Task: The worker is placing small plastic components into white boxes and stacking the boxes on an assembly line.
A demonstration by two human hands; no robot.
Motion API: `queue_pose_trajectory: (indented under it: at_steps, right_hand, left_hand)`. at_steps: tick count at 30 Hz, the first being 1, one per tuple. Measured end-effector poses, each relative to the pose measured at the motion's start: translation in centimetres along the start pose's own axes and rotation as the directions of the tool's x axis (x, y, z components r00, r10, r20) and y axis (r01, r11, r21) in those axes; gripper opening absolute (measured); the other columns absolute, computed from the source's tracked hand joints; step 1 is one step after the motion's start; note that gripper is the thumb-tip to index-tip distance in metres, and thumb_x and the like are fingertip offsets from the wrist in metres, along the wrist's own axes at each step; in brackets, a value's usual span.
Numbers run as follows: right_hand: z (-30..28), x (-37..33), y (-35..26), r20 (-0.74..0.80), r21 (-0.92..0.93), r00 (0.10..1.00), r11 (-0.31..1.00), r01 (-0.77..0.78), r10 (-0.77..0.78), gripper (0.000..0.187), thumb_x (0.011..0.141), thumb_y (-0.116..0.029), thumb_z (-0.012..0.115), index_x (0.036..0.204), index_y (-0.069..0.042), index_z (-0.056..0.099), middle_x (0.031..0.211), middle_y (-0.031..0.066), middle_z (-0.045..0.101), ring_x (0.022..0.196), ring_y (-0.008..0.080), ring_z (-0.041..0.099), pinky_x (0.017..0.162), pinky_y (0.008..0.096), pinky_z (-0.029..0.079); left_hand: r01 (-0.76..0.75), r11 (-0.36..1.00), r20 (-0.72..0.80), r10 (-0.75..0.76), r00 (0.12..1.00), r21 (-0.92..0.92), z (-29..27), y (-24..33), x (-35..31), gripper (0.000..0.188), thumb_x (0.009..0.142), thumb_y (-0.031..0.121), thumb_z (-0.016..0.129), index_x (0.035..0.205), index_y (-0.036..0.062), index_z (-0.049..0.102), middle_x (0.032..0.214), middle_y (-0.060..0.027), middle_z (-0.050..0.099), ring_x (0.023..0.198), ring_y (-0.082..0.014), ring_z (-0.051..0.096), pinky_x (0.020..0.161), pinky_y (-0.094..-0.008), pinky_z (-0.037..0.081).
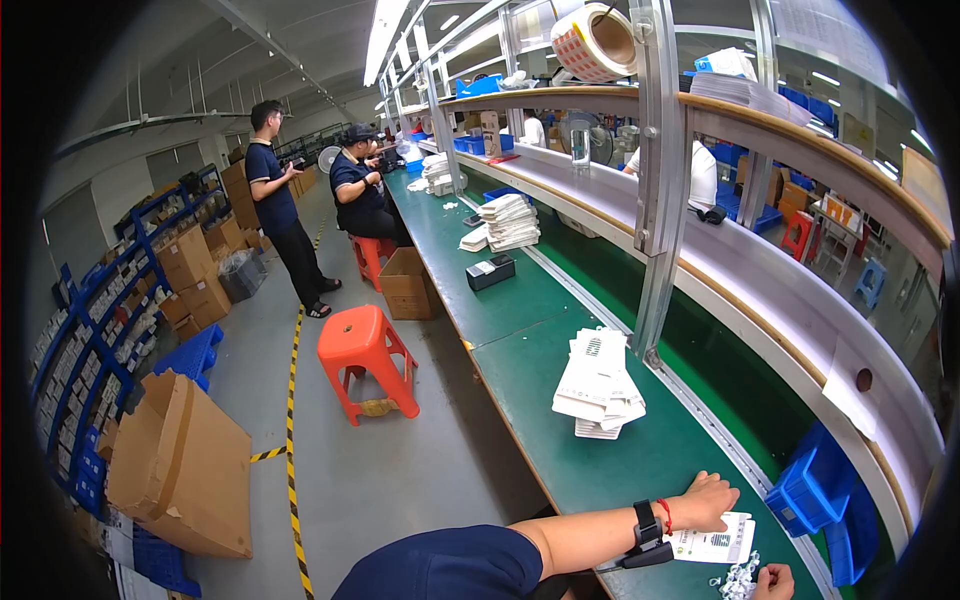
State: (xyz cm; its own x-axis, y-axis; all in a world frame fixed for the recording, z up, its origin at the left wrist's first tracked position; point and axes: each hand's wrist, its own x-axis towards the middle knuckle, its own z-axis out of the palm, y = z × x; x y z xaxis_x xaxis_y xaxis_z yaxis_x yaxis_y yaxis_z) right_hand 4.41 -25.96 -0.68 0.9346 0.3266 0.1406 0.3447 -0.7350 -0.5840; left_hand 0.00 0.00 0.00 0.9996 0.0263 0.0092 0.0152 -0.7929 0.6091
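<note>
My left hand (706,501), with a black watch and a red cord at the wrist, is over the far edge of a flat white printed card packet (712,543) on the green bench. Its fingers are bent; the tips and anything in them are hidden. At the lower edge my right hand (773,582) shows only in part, its fingers closed beside a small heap of white and clear plastic pieces (740,578). What it may hold I cannot make out. Farther up the bench lies an uneven stack of similar white card packets (598,385).
A black box (490,272) and more white stacks (508,222) stand farther along the bench. Blue bins (812,485) are at the right, below a metal-framed shelf (660,180). At left are a red stool (368,355), a large carton (180,470) and two people (275,200).
</note>
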Motion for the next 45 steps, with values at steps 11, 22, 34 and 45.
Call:
queue_pose_trajectory:
  at_steps: [11, 22, 34, 45]
  right_hand:
    - [-0.4, -0.3, -1.0, -0.036, 0.031, 0.999, 1.0, 0.002, -0.001, 0.018, 0.075, -0.015, 0.061, 0.087, -0.001, 0.062, 0.073, 0.0141, 0.062, 0.064, 0.0224, 0.056, 0.063, 0.0328, 0.045]
    - [-0.2, -0.3, -0.9, -0.052, 0.0, 0.998, 1.0, 0.03, -0.029, 0.018, 0.075, -0.016, 0.061, 0.087, -0.002, 0.063, 0.071, 0.0145, 0.061, 0.062, 0.0239, 0.057, 0.062, 0.0337, 0.046]
    - [-0.3, -0.4, -1.2, -0.039, 0.008, 0.998, 0.999, 0.04, -0.04, 0.019, 0.076, -0.016, 0.061, 0.087, -0.001, 0.063, 0.071, 0.0148, 0.062, 0.063, 0.0232, 0.057, 0.062, 0.0331, 0.046]
    - [-0.2, -0.3, -0.8, -0.053, 0.004, 0.997, 0.998, 0.055, -0.055, 0.019, 0.075, -0.016, 0.061, 0.087, -0.001, 0.063, 0.07, 0.0145, 0.061, 0.061, 0.0229, 0.056, 0.06, 0.033, 0.045]
  left_hand:
    - [-0.005, 1.0, -0.02, 0.005, 1.0, -0.015, -0.3, 0.4, -0.2, 0.026, 0.066, 0.024, 0.069, 0.082, 0.008, 0.055, 0.084, -0.0082, 0.053, 0.091, -0.0243, 0.045, 0.08, -0.0358, 0.03]
    - [0.006, 1.0, -0.021, -0.006, 1.0, -0.006, 0.0, 0.2, -0.1, 0.027, 0.066, 0.023, 0.07, 0.082, 0.0083, 0.056, 0.084, -0.008, 0.053, 0.092, -0.0244, 0.046, 0.081, -0.036, 0.03]
    - [-0.002, 1.0, -0.036, 0.002, 0.999, -0.01, 0.1, 0.2, -0.2, 0.026, 0.066, 0.023, 0.069, 0.082, 0.0074, 0.056, 0.083, -0.0083, 0.054, 0.091, -0.0247, 0.046, 0.081, -0.0358, 0.03]
    - [-0.206, 0.977, -0.028, 0.208, 0.978, 0.046, 0.4, 0.7, -0.9, 0.065, 0.04, 0.032, 0.08, 0.091, 0.0035, 0.054, 0.096, -0.0133, 0.044, 0.096, -0.0264, 0.038, 0.08, -0.0338, 0.028]
